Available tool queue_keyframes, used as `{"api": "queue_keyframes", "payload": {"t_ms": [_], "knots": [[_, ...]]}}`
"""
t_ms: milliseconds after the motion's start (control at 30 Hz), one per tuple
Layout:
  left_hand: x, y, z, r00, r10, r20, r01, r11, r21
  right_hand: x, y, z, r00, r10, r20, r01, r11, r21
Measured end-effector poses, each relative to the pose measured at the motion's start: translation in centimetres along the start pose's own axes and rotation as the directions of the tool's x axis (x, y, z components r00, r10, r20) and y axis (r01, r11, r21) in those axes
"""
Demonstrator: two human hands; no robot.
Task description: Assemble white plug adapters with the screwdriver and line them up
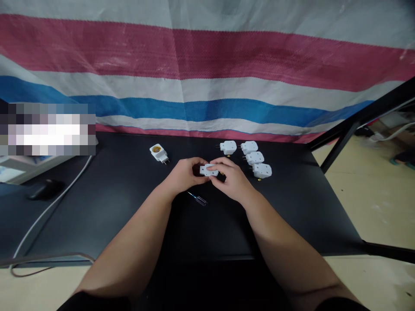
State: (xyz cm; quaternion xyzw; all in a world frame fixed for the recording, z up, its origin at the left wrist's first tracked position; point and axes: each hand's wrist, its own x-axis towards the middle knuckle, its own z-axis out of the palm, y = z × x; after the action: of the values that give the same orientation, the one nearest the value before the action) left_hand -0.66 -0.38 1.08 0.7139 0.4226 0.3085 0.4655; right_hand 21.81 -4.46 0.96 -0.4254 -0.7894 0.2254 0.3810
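A white plug adapter (pixel 212 170) is held between both hands just above the black table. My left hand (pixel 184 175) is closed around its left end, thumb and fingers on either side. On its right end, my right hand (pixel 230 175) grips with the fingers across its top face, so part of the adapter is hidden. Below the hands lies a small screwdriver (pixel 198 198) with a clear handle. To the left, another white adapter (pixel 158 152) shows a round brassy opening, its prongs pointing right and down.
Several white adapters stand at the right rear, among them one (pixel 228 147) apart and one (pixel 262 171) nearest me, with small brassy bits beside them. A black mouse (pixel 46 189) and a white cable (pixel 53 203) lie left. Striped sheeting (pixel 207 56) hangs behind the table (pixel 301 207).
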Motion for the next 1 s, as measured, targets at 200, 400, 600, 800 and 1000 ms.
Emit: {"api": "queue_keyframes", "payload": {"t_ms": [200,400,600,800,1000], "knots": [[0.0,0.0,0.0,1.000,-0.010,0.028,0.009,0.999,0.031,0.0,0.1,-0.1,0.999,0.037,0.013,-0.036,0.998,-0.053],[0.1,-0.3,-0.2,0.999,-0.032,0.036,0.033,0.998,-0.048,0.2,-0.2,-0.4,0.991,0.113,0.065,-0.113,0.994,-0.016],[0.2,-0.8,-1.3,0.964,-0.234,0.124,0.264,0.891,-0.370,0.3,-0.2,-0.5,0.985,0.147,0.091,-0.149,0.989,0.014],[0.5,-1.1,-0.7,0.955,-0.271,0.122,0.295,0.819,-0.491,0.0,-0.5,-0.4,0.999,0.037,0.027,-0.035,0.995,-0.098],[0.4,-0.4,-0.1,0.989,-0.132,0.071,0.146,0.730,-0.667,0.2,-0.7,-1.6,0.989,-0.061,-0.135,0.018,0.954,-0.300]]}}
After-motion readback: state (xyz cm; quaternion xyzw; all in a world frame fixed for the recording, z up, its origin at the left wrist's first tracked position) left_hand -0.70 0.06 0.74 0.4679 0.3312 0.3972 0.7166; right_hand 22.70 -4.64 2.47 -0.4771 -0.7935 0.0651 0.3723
